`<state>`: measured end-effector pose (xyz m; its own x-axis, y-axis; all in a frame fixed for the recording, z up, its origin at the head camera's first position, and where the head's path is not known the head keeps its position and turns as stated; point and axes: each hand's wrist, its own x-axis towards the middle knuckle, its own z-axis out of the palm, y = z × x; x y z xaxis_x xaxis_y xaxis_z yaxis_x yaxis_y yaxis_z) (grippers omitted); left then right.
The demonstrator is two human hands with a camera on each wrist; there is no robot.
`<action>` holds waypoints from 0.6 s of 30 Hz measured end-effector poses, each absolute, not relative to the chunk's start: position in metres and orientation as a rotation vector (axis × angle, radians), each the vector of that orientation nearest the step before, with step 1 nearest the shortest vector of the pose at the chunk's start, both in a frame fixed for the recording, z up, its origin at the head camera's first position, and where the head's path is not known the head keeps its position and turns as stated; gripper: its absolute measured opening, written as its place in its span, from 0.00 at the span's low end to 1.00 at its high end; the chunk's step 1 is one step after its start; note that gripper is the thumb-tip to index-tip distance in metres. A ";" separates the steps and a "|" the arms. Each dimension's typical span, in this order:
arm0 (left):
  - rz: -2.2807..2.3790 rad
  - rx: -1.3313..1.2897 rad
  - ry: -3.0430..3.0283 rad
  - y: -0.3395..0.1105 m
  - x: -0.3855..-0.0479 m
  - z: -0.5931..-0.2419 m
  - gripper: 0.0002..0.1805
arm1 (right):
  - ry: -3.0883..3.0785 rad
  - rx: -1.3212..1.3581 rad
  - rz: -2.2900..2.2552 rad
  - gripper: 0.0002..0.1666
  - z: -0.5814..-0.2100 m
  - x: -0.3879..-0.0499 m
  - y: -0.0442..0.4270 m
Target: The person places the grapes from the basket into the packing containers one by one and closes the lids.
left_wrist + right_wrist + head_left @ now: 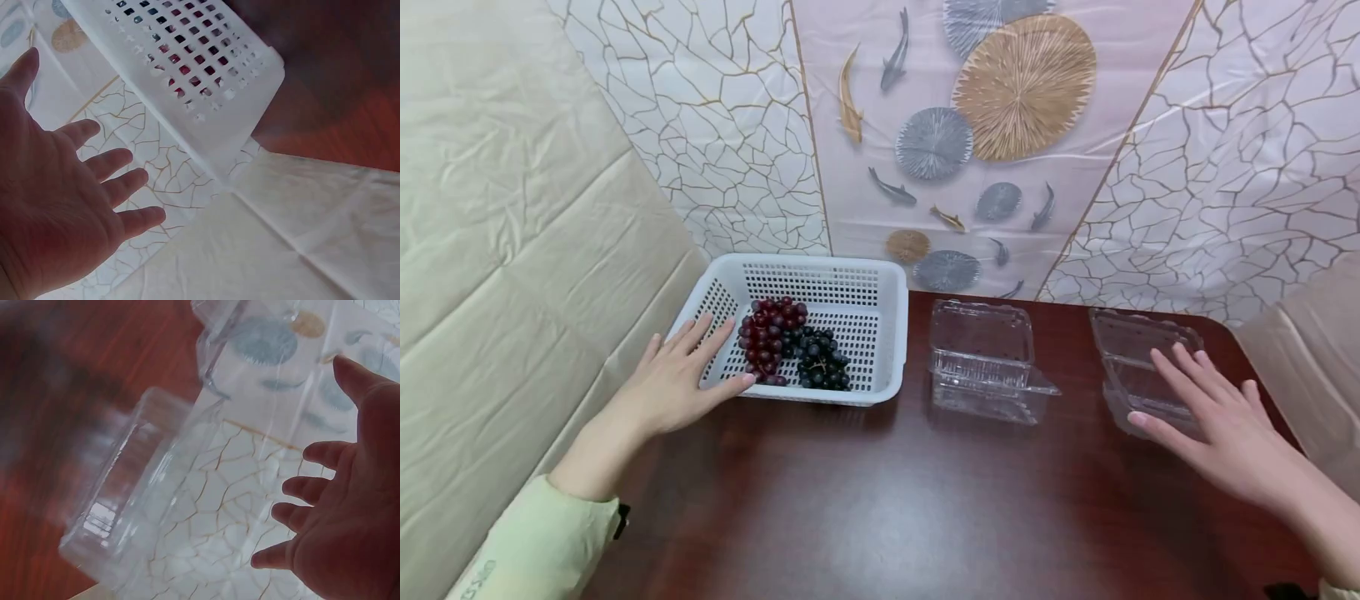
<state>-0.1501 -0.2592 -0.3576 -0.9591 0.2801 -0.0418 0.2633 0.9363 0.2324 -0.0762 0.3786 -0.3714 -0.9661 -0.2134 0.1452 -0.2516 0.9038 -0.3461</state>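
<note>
In the head view, my left hand (673, 383) is spread over the left front corner of a white basket (891, 333); the left wrist view shows a gap between the hand (69, 194) and the basket (206, 137). Red grapes (763, 337) and black grapes (823, 362) lie inside. On the right, my right hand (1232, 425), fingers spread and holding nothing, is above an open clear plastic box (1142, 333). The right wrist view shows that hand (337, 512) apart from the clear box (119, 487).
Another open clear box (985, 367) stands between the basket and the right-hand box on the dark red table (880, 500). Patterned sheeting (745, 125) rises behind, and beige padded cloth (497, 250) borders the left side.
</note>
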 end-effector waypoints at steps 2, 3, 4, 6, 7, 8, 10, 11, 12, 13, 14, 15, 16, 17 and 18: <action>0.329 0.437 3.010 -0.258 -0.155 -0.353 0.54 | -2.960 0.400 0.568 0.53 -0.368 -0.082 0.374; 0.319 0.442 3.004 -0.258 -0.157 -0.351 0.54 | -2.961 0.417 0.572 0.53 -0.366 -0.085 0.371; 0.313 0.446 2.997 -0.256 -0.159 -0.348 0.54 | -2.963 0.434 0.576 0.52 -0.365 -0.088 0.368; 0.300 0.452 2.983 -0.254 -0.165 -0.344 0.54 | -2.968 0.463 0.602 0.50 -0.362 -0.094 0.362; 0.293 0.456 2.975 -0.253 -0.168 -0.342 0.54 | -2.975 0.472 0.621 0.49 -0.360 -0.097 0.359; 0.288 0.458 2.966 -0.252 -0.171 -0.340 0.54 | -2.983 0.481 0.637 0.48 -0.358 -0.100 0.356; 0.281 0.462 2.949 -0.250 -0.177 -0.336 0.54 | -3.003 0.486 0.669 0.47 -0.356 -0.106 0.350; 0.272 0.466 2.940 -0.249 -0.180 -0.335 0.54 | -3.013 0.484 0.691 0.46 -0.354 -0.108 0.347; 0.268 0.471 2.932 -0.248 -0.184 -0.334 0.54 | -3.024 0.482 0.708 0.46 -0.353 -0.111 0.344; 0.262 0.476 2.925 -0.247 -0.188 -0.333 0.54 | -3.037 0.480 0.720 0.46 -0.352 -0.114 0.341; 0.256 0.480 2.917 -0.247 -0.191 -0.333 0.54 | -3.049 0.481 0.732 0.46 -0.352 -0.116 0.338; 0.253 0.481 2.906 -0.247 -0.195 -0.332 0.54 | -3.063 0.481 0.743 0.46 -0.351 -0.119 0.335; 0.248 0.484 2.894 -0.247 -0.198 -0.331 0.54 | -3.075 0.485 0.751 0.45 -0.351 -0.121 0.333; 0.244 0.486 2.882 -0.246 -0.202 -0.331 0.53 | -3.088 0.490 0.758 0.45 -0.352 -0.124 0.330; 0.245 0.484 2.869 -0.246 -0.205 -0.330 0.53 | -3.099 0.498 0.760 0.45 -0.352 -0.126 0.328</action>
